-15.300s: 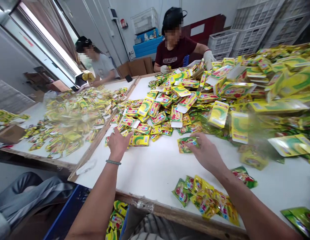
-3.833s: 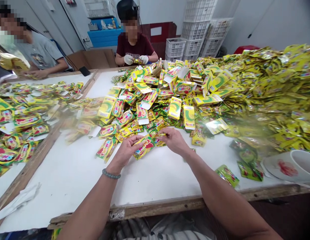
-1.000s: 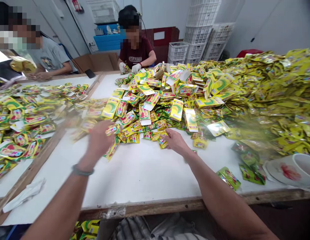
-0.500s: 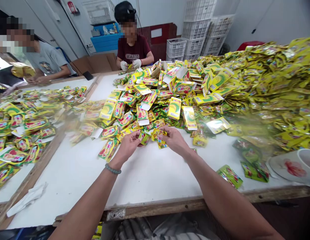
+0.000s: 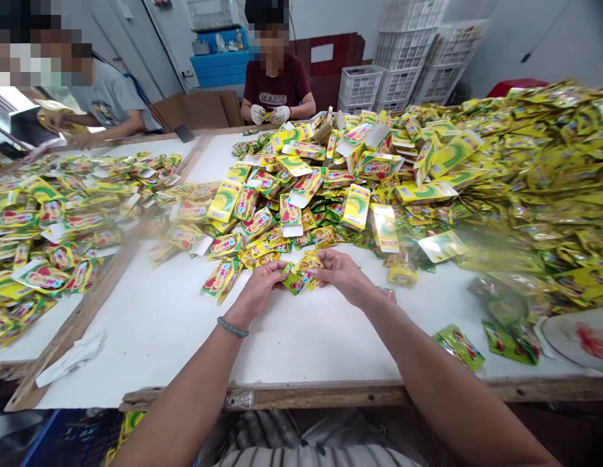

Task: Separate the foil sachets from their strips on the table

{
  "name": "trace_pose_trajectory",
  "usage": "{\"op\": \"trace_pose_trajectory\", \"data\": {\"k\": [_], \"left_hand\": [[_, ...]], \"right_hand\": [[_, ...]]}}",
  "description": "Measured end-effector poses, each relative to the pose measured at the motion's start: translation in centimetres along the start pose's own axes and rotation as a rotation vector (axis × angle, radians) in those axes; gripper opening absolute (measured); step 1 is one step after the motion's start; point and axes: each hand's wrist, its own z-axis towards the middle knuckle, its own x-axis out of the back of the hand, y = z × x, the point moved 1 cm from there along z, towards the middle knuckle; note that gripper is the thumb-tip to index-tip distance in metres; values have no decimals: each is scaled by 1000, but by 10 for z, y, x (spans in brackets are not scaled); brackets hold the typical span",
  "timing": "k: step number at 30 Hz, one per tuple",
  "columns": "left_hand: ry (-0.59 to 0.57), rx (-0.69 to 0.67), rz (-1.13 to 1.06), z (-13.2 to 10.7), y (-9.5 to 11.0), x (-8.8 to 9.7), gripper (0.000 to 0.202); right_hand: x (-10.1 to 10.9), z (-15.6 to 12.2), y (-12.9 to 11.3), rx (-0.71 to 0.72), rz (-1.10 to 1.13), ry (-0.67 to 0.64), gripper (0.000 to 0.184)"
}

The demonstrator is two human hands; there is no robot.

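Note:
My left hand and my right hand meet over the white table, both pinching a small bunch of green and yellow sachets between them. A beaded bracelet circles my left wrist. Just beyond my fingers starts a heap of yellow cartons and sachets. One filled carton lies a little left of my left hand.
A huge pile of sachets fills the right side. Loose sachets and a white bowl sit near the right front edge. A second table at left holds more cartons. Two people work at the far side. White crates stand behind.
My hands have drawn the bunch of sachets slightly nearer to me, and both now close on it. A second ago my left hand was out at the left over the cartons.

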Motion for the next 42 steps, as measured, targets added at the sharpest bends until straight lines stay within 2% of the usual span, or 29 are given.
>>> {"op": "trace_pose_trajectory", "data": {"k": [4,10,14,19,21,24,26,28,29,31,33,34,36,38,40,42], "left_hand": [[7,24,-56,0,0,-4,37],[64,-32,-213,-2,-3,-13,36],[45,-68,-253,-6,-3,-21,34],[161,-97,-171,-4,-7,-19,44],[191,-115,-171,-4,-8,-19,45],[204,-158,-141,-4,-6,-20,44],[182,-189,-52,-4,-1,-18,41],[220,-240,159,-6,8,-8,35],[303,-273,328,-8,13,0,34],[574,-298,754,-13,25,22,43],[803,-197,1157,-17,35,44,66],[837,-111,1293,-19,38,54,75],[788,30,1409,-20,41,66,80],[736,8,1366,-20,41,67,77],[696,-175,1217,-20,40,57,72],[548,-416,1046,-20,36,40,63]], "right_hand": [[0,5,10,-11,-78,97,35],[-2,6,11,-44,115,149,40],[-13,4,16,-17,4,144,34],[-21,3,21,38,-143,165,33],[-22,2,19,61,-97,133,35],[-25,-1,13,47,-43,11,42],[-25,-3,8,13,-85,-6,40],[-23,-4,4,16,-158,42,37],[-21,-5,2,37,-191,67,35],[-16,-6,-2,85,-250,101,33],[-11,-7,-6,118,-280,127,31],[-9,-7,-7,126,-287,134,30],[-7,-7,-8,129,-313,133,29],[-7,-7,-8,114,-373,128,27],[-6,-6,-8,94,-454,133,25],[-3,-5,-8,91,-516,159,22]]}}
